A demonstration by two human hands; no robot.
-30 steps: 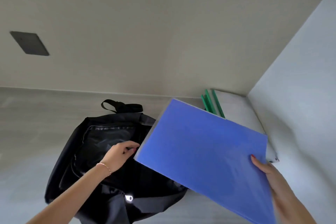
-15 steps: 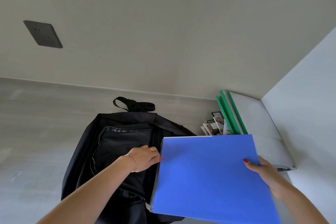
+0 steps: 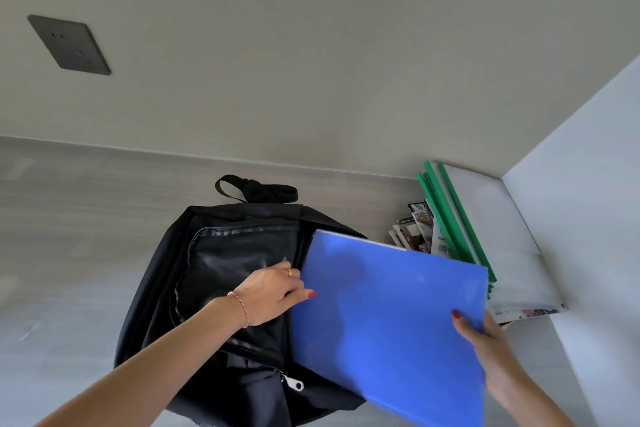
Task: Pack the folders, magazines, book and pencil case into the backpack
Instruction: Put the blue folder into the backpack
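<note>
Right hand (image 3: 498, 354) grips the blue folder (image 3: 388, 326) at its near right edge: thumb with a red nail on the top face, other fingers hidden behind it. Folder is tilted, its far left corner over the right side of the black backpack (image 3: 221, 288); lower part of the folder covers the backpack's right half. Cannot tell if the folder's edge is already inside the opening.

Left hand (image 3: 273, 295) sits on the backpack at the folder's left edge, fingers curled down into the fabric by the opening, thumb tip touching the folder. It looks pinched on the backpack's opening edge, but the fingertips are hidden. Gold ring and thin bracelet on that hand.

Backpack lies on the grey tabletop (image 3: 86, 211), carry handle (image 3: 256, 191) towards the wall, silver zipper pull (image 3: 292, 383) at the near end.

Behind the folder, at the right corner: green folders (image 3: 450, 215) leaning against a white folder (image 3: 498, 232), and magazines (image 3: 414, 232) fanned just left of them. Another printed edge shows under the white folder near the side panel (image 3: 588, 184).

Dark wall socket (image 3: 69, 45) on the back wall, upper left.
</note>
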